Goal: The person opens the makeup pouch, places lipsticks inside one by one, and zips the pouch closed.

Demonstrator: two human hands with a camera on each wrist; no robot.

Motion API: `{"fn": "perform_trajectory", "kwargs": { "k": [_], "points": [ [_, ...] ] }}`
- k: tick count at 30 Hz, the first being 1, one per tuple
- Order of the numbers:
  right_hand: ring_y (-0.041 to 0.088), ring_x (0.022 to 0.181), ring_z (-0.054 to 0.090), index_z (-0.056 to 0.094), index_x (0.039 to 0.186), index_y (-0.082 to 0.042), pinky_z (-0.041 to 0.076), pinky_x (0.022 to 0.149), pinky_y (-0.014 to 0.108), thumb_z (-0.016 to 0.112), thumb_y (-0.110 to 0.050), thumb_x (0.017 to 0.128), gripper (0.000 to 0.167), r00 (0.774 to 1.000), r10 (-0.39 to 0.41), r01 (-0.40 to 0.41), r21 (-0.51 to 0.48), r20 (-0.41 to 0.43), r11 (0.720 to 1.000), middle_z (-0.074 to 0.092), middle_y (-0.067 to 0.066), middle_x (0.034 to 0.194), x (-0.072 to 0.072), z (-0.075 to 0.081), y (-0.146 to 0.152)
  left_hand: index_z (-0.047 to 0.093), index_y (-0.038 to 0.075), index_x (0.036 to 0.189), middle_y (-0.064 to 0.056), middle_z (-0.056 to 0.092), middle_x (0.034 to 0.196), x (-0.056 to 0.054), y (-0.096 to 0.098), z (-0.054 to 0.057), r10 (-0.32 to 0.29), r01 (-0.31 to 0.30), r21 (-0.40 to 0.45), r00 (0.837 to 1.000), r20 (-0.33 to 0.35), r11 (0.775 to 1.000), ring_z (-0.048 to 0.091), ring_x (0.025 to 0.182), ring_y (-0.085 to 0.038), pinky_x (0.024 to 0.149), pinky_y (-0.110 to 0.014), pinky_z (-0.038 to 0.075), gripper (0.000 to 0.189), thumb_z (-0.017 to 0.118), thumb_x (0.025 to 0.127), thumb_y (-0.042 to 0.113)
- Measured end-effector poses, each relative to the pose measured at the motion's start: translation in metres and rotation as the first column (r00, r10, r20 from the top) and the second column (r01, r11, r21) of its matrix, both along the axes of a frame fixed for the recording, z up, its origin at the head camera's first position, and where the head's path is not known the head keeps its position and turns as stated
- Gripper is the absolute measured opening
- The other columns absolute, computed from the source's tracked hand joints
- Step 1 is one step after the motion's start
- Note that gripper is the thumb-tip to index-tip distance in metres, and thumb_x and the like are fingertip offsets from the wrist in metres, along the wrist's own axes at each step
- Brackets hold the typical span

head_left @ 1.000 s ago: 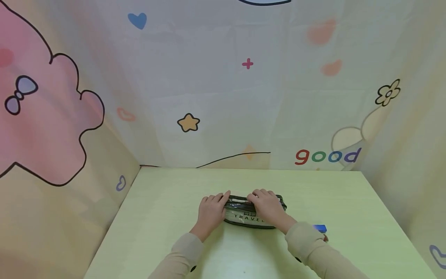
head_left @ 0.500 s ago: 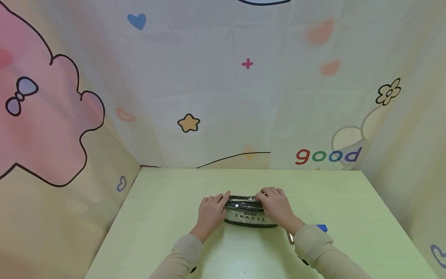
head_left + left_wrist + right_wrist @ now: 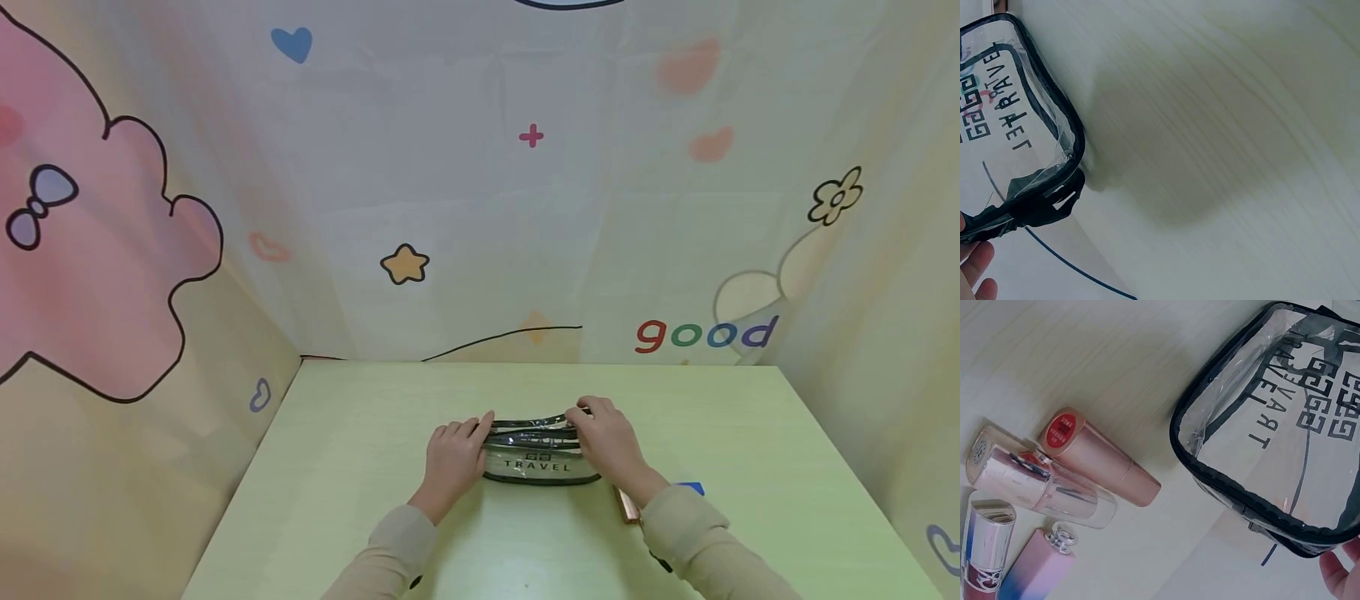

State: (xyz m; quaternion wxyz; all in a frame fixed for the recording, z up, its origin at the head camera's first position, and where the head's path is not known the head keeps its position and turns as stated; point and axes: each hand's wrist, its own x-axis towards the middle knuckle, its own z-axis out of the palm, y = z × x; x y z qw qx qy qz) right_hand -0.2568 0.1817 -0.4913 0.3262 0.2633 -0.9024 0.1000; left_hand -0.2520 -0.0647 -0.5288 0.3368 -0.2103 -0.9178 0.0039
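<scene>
A clear toiletry pouch (image 3: 536,477) with black trim and "TRAVEL" lettering stands upright near the middle of the table. At its left end my left hand (image 3: 453,454) grips the top corner; a few of those fingertips show at the lower left of the left wrist view. My right hand (image 3: 611,442) pinches the top edge toward the right end, and the top gapes between the two hands. Whether the right fingers hold a zipper pull cannot be made out. In the right wrist view the pouch (image 3: 1272,481) looks see-through, with nothing distinct inside.
Below my right forearm lie several cosmetics: a rose-gold lipstick tube (image 3: 1107,459), a clear-capped pink tube (image 3: 1029,478), a silver-capped lip gloss (image 3: 988,550) and a pink-and-blue case (image 3: 1038,569). A printed curtain (image 3: 480,183) rises behind the table (image 3: 360,417).
My right hand has slid rightward and slightly up along the pouch's top edge, which now gapes more. The left hand has stayed at its corner. More of the rose-gold tube shows.
</scene>
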Motion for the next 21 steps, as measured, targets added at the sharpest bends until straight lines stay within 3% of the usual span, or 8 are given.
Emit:
{"fn": "perform_trajectory", "kwargs": {
  "k": [5, 12, 21],
  "points": [
    [0.024, 0.079, 0.053, 0.061, 0.081, -0.011, 0.048, 0.054, 0.032, 0.062, 0.002, 0.072, 0.016, 1.0, 0.001, -0.002, -0.064, -0.008, 0.998, 0.056, 0.008, 0.086, 0.0, -0.001, 0.009, 0.055, 0.022, 0.12, 0.003, 0.067, 0.098, 0.001, -0.003, 0.002, 0.009, -0.01, 0.01, 1.0, 0.015, 1.0, 0.063, 0.081, -0.017, 0.068, -0.031, 0.049, 0.047, 0.061, 0.073, 0.021],
    [0.022, 0.077, 0.055, 0.061, 0.082, -0.011, 0.047, 0.052, 0.034, 0.06, 0.001, 0.076, 0.013, 0.988, -0.095, 0.111, -0.136, 0.122, 0.984, 0.057, 0.005, 0.084, 0.003, -0.006, 0.025, 0.055, 0.023, 0.12, 0.003, 0.067, 0.098, 0.001, -0.012, 0.001, 0.045, -0.046, 0.036, 0.998, 0.032, 0.998, 0.063, 0.08, -0.017, 0.069, -0.031, 0.049, 0.05, 0.062, 0.071, 0.019],
    [0.02, 0.074, 0.054, 0.062, 0.084, -0.012, 0.045, 0.05, 0.03, 0.058, -0.002, 0.079, 0.012, 0.983, -0.117, 0.135, -0.129, 0.139, 0.982, 0.057, 0.003, 0.083, 0.006, -0.016, 0.035, 0.057, 0.021, 0.119, 0.003, 0.067, 0.096, 0.002, -0.014, 0.001, 0.008, -0.008, 0.037, 1.0, -0.018, 0.999, 0.063, 0.078, -0.016, 0.066, -0.029, 0.049, 0.049, 0.064, 0.071, 0.019]
  ]
}}
